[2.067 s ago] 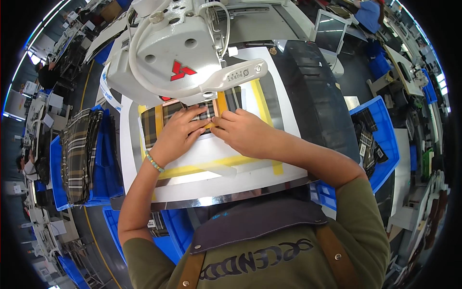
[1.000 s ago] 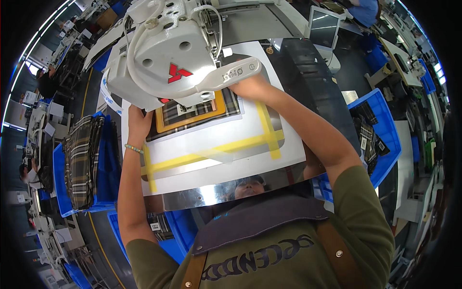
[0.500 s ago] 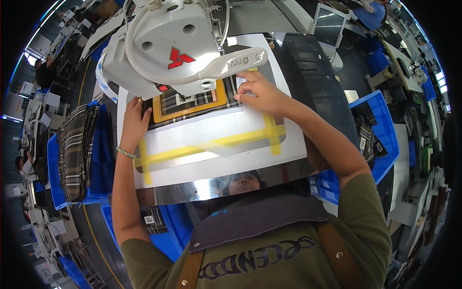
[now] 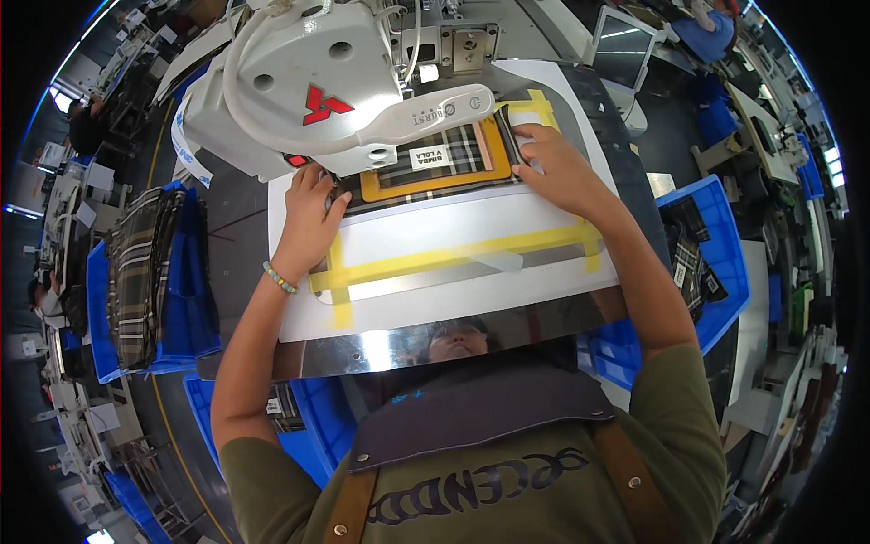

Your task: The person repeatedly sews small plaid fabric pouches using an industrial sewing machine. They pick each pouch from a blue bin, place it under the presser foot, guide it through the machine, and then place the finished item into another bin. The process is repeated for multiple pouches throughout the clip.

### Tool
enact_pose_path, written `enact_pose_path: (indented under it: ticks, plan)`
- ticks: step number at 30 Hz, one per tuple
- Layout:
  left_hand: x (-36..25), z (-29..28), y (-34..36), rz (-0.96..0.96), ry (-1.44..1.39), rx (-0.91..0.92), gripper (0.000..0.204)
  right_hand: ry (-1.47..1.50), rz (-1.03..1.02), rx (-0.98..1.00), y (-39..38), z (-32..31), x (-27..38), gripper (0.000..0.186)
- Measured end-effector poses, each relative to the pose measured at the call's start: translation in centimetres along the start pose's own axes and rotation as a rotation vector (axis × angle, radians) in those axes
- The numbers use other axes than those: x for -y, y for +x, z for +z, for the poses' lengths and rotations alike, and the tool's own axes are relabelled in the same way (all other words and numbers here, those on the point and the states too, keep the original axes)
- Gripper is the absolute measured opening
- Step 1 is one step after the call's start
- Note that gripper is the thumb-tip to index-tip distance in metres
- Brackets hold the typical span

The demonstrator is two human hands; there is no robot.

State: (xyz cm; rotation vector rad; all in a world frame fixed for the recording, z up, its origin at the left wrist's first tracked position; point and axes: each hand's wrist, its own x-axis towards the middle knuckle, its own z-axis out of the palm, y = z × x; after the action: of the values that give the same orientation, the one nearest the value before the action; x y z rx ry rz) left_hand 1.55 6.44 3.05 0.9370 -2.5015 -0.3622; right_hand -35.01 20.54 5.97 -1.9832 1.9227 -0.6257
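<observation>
A dark plaid fabric piece [image 4: 435,201] lies under the sewing machine head [image 4: 308,91], with a yellow rectangular frame [image 4: 426,189] on top. A small white label [image 4: 430,157] shows inside the frame. My left hand [image 4: 311,213] is closed on the fabric's left end, fingers bent and thumb along the edge. At the right end, my right hand [image 4: 557,172] pinches the fabric edge between thumb and fingers. Beneath lies a white sheet [image 4: 435,295] with yellow tape strips [image 4: 462,252]. The needle area is hidden behind the machine head.
A blue bin [image 4: 101,317] heaped with plaid fabric [image 4: 136,281] stands at left. Another blue bin [image 4: 725,263] at right holds labelled plaid pieces [image 4: 691,272]. A third blue bin [image 4: 322,426] sits below the table's shiny metal edge [image 4: 399,352]. A screen [image 4: 621,50] stands at back right.
The white sheet, plaid fabric and yellow frame have slid right, and both hands moved right with them. The white label now shows more fully from under the machine head.
</observation>
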Motion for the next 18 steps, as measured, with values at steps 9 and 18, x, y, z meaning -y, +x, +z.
enact_pose_path:
  ticks: [9,18]
  plan:
    - [-0.1,1.9,0.2,-0.021,-0.158,-0.102,0.028,0.210,-0.119,-0.069,-3.9,-2.3,2.8,0.023]
    - [-2.8,0.8,-2.3,-0.166,-0.359,-0.018,0.027,0.337,-0.426,-0.022,-4.8,-3.6,10.8,0.022]
